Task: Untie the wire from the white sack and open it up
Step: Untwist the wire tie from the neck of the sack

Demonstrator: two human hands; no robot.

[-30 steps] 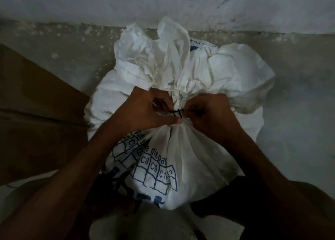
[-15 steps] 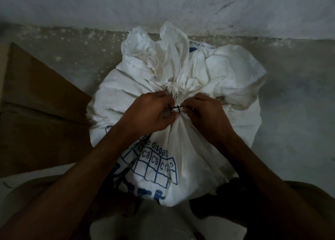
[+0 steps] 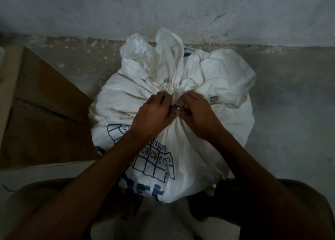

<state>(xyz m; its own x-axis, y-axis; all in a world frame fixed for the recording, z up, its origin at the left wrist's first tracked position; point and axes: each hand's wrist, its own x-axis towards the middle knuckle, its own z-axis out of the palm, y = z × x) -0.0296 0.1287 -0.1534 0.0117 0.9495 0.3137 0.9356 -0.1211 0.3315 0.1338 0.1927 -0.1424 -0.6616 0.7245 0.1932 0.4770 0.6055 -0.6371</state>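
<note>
A full white sack (image 3: 226,87) with blue print stands on the floor against the wall, its top gathered into a bunched neck. A thin dark wire (image 3: 176,106) wraps that neck; only a short piece shows between my hands. My left hand (image 3: 154,113) pinches the wire from the left with fingers closed. From the right, my right hand (image 3: 198,113) grips the wire and the neck. Most of the wire is hidden by my fingers.
Flat brown cardboard (image 3: 45,113) lies on the floor left of the sack. A pale rough wall (image 3: 181,11) rises just behind it. Bare concrete floor (image 3: 290,113) lies to the right. My knees sit close below the sack.
The view has shifted so the sack sits a little higher and more centred. Both hands have stayed at the wire on the neck, working closer together.
</note>
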